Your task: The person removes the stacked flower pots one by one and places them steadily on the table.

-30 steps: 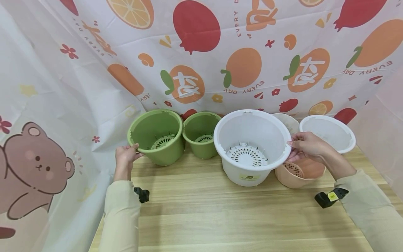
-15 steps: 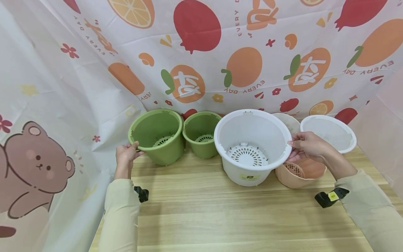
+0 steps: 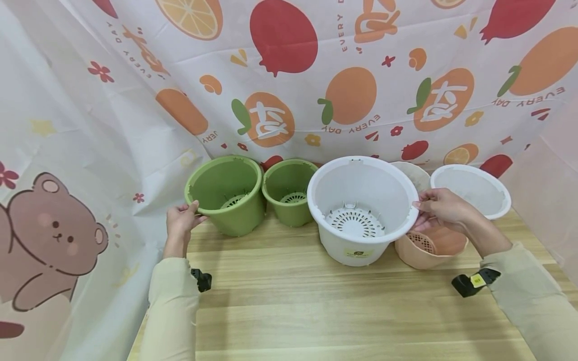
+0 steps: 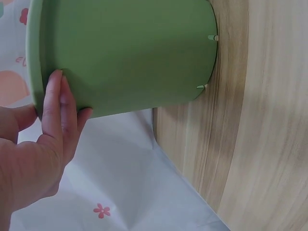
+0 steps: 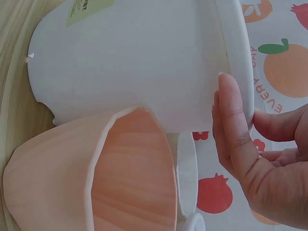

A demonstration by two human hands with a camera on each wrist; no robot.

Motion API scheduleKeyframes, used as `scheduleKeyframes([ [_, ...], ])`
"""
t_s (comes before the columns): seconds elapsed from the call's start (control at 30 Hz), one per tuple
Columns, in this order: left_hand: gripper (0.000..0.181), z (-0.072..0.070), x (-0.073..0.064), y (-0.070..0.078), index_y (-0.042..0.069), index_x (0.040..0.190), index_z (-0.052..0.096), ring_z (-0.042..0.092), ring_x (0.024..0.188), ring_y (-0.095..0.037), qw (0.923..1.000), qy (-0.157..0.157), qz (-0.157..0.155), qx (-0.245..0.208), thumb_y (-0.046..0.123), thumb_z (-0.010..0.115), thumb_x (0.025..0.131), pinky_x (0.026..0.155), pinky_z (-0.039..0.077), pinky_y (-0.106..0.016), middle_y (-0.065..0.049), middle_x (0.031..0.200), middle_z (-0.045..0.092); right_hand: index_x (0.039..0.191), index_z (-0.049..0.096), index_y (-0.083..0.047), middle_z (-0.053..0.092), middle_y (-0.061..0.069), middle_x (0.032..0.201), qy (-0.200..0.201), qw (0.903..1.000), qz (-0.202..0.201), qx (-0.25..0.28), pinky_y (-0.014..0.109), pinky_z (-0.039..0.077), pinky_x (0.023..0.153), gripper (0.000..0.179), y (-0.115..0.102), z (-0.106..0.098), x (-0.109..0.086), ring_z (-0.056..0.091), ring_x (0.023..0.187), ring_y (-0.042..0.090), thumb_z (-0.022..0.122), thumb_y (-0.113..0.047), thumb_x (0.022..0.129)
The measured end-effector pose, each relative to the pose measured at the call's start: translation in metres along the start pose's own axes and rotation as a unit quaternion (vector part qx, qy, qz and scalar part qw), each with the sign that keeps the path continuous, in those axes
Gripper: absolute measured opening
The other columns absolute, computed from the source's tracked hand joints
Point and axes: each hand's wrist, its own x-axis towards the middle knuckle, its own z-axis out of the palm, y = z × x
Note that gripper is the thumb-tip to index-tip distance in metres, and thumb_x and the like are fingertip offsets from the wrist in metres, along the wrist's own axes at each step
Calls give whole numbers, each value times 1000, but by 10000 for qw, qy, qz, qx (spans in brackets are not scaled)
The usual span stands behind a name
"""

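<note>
My left hand [image 3: 181, 220] pinches the rim of the larger green flower pot [image 3: 239, 220] at its left side, thumb on the rim and fingers against the outer wall. In the left wrist view those fingers [image 4: 54, 108] lie flat along the green wall just under the lip. With my right hand [image 3: 444, 208] I pinch the right rim of a big white flower pot [image 3: 361, 253], which has a slotted bottom and a yellow label. The right wrist view shows the fingers [image 5: 233, 113] under the white lip, with the thumb at the rim's other side. Both pots are upright on the table.
A smaller green pot [image 3: 291, 215] stands between the two held pots. Right of the white pot are a peach pot [image 3: 433, 255], a cream pot [image 3: 413, 175] behind it and another white pot [image 3: 469, 190]. A printed curtain [image 3: 307, 125] hangs close behind the row on the wooden table [image 3: 338, 311].
</note>
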Motion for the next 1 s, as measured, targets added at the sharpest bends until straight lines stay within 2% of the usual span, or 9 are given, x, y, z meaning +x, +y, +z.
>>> scheduleKeyframes([
  [0.1, 27, -2, -1, 0, -5, 111, 31, 60, 64, -5, 9998, -125, -9, -119, 16, 42, 97, 77, 52, -21, -18, 109, 41, 116, 28, 20, 62, 16, 78, -2, 10000, -1, -1, 39, 56, 68, 30, -1, 1, 0, 65, 69, 24, 35, -2, 97],
  [0.27, 51, -4, -4, -2, -14, 133, 16, 60, 65, -4, 9995, -307, 34, -58, 16, 38, 98, 79, 51, -21, -21, 115, 40, 118, 28, 21, 62, 17, 78, 34, 9999, -32, -88, 41, 55, 70, 32, -2, 2, 0, 65, 70, 24, 35, -1, 97],
  [0.4, 57, -4, -7, -2, -14, 137, 10, 61, 65, -4, 9993, -376, 14, 63, 16, 38, 98, 77, 51, -20, -22, 117, 39, 118, 28, 21, 62, 17, 78, 89, 9998, -95, -160, 41, 55, 70, 32, -1, 3, -1, 65, 69, 24, 36, -2, 97],
  [0.6, 64, -1, -15, 4, -14, 138, 6, 62, 70, -4, 9969, -540, 19, 572, 22, 40, 98, 80, 50, -20, -29, 127, 36, 116, 31, 21, 62, 15, 76, 212, 9986, -286, -394, 41, 55, 68, 32, 2, 4, -3, 65, 69, 25, 38, -4, 98],
  [0.67, 66, 0, -19, 7, -14, 138, 6, 62, 79, -9, 9946, -564, 85, 862, 24, 40, 98, 83, 49, -21, -31, 131, 33, 115, 33, 21, 62, 15, 76, 311, 9979, -340, -448, 41, 56, 67, 32, 4, 5, -4, 65, 69, 24, 39, -5, 98],
  [0.77, 67, 2, -26, 12, -15, 138, 6, 57, 103, -26, 9884, -636, 215, 1361, 28, 39, 98, 91, 45, -27, -31, 136, 30, 112, 36, 20, 62, 16, 75, 482, 9961, -478, -571, 39, 56, 65, 29, 7, 6, -5, 65, 68, 24, 39, -6, 98],
  [0.87, 71, 5, -35, 17, -14, 139, 9, 38, 122, -38, 9767, -681, 351, 2003, 36, 38, 97, 100, 37, -38, -31, 139, 26, 111, 38, 20, 61, 18, 75, 714, 9924, -625, -778, 37, 57, 62, 30, 10, 8, -6, 64, 65, 22, 40, -7, 98],
  [1.0, 80, 7, -47, 21, -9, 141, 9, 25, 128, -44, 9568, -626, 576, 2781, 51, 34, 94, 105, 25, -53, -30, 142, 20, 113, 40, 20, 61, 18, 75, 992, 9857, -773, -1120, 35, 57, 60, 35, 15, 13, -9, 63, 63, 21, 41, -12, 99],
])
